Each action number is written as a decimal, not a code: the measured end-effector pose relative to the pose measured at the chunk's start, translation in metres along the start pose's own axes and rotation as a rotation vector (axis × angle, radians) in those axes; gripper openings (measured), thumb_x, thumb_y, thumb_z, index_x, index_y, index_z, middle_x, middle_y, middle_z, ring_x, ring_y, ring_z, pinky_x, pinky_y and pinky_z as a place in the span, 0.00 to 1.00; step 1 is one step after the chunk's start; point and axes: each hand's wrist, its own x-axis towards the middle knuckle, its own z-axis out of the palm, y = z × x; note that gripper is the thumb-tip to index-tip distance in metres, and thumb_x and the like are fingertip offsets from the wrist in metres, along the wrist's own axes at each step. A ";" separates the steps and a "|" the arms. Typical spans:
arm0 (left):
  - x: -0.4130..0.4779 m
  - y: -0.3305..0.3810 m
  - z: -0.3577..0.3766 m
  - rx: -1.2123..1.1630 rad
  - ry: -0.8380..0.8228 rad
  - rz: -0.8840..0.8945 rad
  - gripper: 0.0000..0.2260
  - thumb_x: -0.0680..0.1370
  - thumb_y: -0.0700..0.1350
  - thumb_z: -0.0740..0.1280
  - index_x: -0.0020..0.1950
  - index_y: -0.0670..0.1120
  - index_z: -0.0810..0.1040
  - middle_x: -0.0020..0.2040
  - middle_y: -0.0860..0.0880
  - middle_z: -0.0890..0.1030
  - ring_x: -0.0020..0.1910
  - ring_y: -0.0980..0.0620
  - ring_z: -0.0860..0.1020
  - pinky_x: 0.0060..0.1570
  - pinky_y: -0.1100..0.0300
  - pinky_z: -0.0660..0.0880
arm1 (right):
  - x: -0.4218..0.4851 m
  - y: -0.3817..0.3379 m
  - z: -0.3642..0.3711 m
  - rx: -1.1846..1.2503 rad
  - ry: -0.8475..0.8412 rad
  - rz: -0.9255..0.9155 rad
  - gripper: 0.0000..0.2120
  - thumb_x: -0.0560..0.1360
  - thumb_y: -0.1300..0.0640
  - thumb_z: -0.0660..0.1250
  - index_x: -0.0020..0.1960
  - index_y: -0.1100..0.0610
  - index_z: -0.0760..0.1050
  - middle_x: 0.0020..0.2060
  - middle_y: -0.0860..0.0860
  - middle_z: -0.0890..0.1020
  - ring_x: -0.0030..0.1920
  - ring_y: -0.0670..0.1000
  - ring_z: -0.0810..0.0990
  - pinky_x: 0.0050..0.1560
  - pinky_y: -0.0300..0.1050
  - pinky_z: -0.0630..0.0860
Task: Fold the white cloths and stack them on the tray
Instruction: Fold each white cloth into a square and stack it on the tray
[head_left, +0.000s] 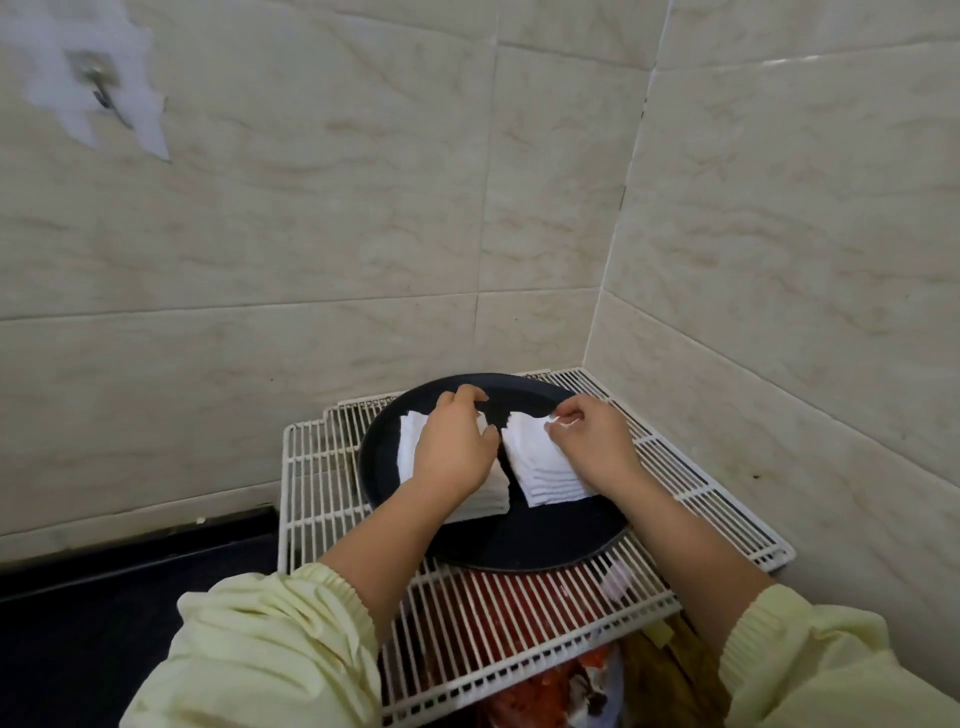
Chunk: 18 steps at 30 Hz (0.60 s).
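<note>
**A:** What was the right grip (592, 441) doing?

**B:** It pinched the far corner of the top cloth (530, 431) on the right stack (545, 473), thumb against curled fingers.

**A:** And the left grip (452, 447)?

**B:** It lay over the left stack (413, 452), with its fingers curled at the far edge. Whether they held a cloth, I could not tell.

**A:** Where did the stacks sit?

**B:** Both were on the tray (545, 540), side by side with a narrow gap between them. The left stack was at 9 o'clock from the tray's middle and the right stack at 3 o'clock. At 6 o'clock the tray showed bare.

**A:** What was under the tray?

**B:** A white wire rack (701, 483) that stood in a tiled corner. Through its bars at 6 o'clock red things (519, 613) showed, too blurred to name.

**A:** And further out?

**B:** There were pale yellow sleeves (260, 649) on both arms. A dark surface (104, 597) lay at 9 o'clock of the rack. A metal hook (98, 88) hung high on the wall (311, 234), at 10 o'clock.
</note>
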 end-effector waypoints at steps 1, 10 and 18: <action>-0.006 -0.007 -0.009 0.007 0.028 0.003 0.16 0.78 0.44 0.64 0.65 0.47 0.72 0.61 0.48 0.74 0.54 0.49 0.77 0.52 0.55 0.75 | -0.007 -0.011 0.005 0.009 -0.007 -0.029 0.09 0.73 0.56 0.70 0.53 0.56 0.79 0.47 0.50 0.81 0.49 0.51 0.79 0.49 0.39 0.70; -0.094 -0.120 -0.151 0.138 0.156 -0.088 0.11 0.77 0.43 0.65 0.58 0.44 0.78 0.58 0.43 0.78 0.55 0.45 0.77 0.55 0.55 0.72 | -0.113 -0.144 0.086 0.081 -0.195 -0.342 0.10 0.74 0.58 0.69 0.55 0.57 0.77 0.50 0.51 0.80 0.50 0.49 0.77 0.53 0.41 0.73; -0.247 -0.255 -0.272 0.276 0.220 -0.337 0.11 0.77 0.44 0.64 0.59 0.45 0.77 0.57 0.45 0.75 0.54 0.45 0.77 0.55 0.54 0.74 | -0.263 -0.251 0.216 -0.041 -0.506 -0.530 0.14 0.74 0.55 0.69 0.58 0.58 0.75 0.55 0.54 0.78 0.56 0.54 0.76 0.56 0.45 0.72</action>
